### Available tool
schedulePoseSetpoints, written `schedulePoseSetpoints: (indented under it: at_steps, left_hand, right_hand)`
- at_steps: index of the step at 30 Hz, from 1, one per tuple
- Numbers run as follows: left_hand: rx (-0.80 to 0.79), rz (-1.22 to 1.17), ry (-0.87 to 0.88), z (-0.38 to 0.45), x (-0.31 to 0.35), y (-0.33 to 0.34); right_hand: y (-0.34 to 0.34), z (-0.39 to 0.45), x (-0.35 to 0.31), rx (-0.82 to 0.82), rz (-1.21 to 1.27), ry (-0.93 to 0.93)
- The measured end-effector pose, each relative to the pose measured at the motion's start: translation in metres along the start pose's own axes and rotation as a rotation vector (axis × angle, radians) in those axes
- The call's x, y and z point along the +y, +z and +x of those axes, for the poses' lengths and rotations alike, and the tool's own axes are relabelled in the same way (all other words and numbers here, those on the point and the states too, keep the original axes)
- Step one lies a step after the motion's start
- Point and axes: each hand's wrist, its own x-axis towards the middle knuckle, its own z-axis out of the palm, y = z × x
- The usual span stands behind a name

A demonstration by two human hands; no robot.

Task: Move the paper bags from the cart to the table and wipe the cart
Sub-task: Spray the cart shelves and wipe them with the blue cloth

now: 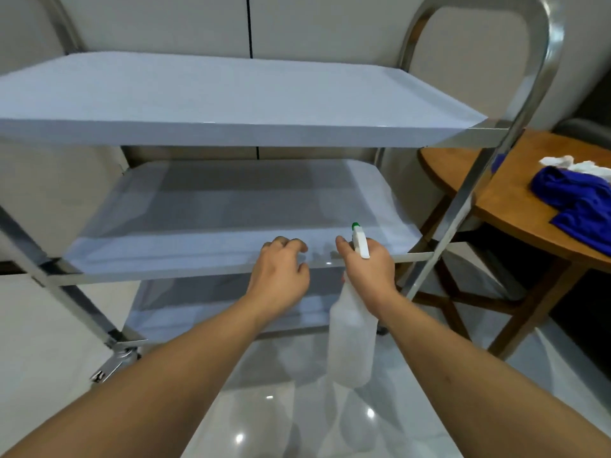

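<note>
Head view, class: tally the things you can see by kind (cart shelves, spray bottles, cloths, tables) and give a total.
Cart shelves: 3 (top, middle, bottom)
Spray bottles: 1, held by the right hand
Cloths: 2 (blue cloth, white cloth)
Tables: 1
Total: 7

body: person | hands (pixel 281 276): bare | forearms: bare, no sleeves visible

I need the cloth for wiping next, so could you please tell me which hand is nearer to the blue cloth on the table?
Right. The right hand grips the spray bottle nearer the blue cloth; the left hand is farther left.
</note>
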Motion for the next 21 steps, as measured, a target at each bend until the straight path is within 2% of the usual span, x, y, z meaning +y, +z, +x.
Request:
schedulePoseSetpoints:
  at_steps: [7,12,21]
  left_hand:
    - [0.035,0.029,-0.045,-0.013,-0.040,-0.029]
    - [0.067,0.048,-0.116,-0.025,-0.066,-0.053]
    - [0.134,0.086,-0.229,-0.041,-0.099,-0.085]
  right_hand:
    - [0.039,-0.024,-0.021,-0.076,-0.040,-0.074]
    - [0.069,-0.039,-0.040,-0.163,0.037,-0.002]
    - [0.124,-0.061,-0.067,-0.301,0.017,-0.057]
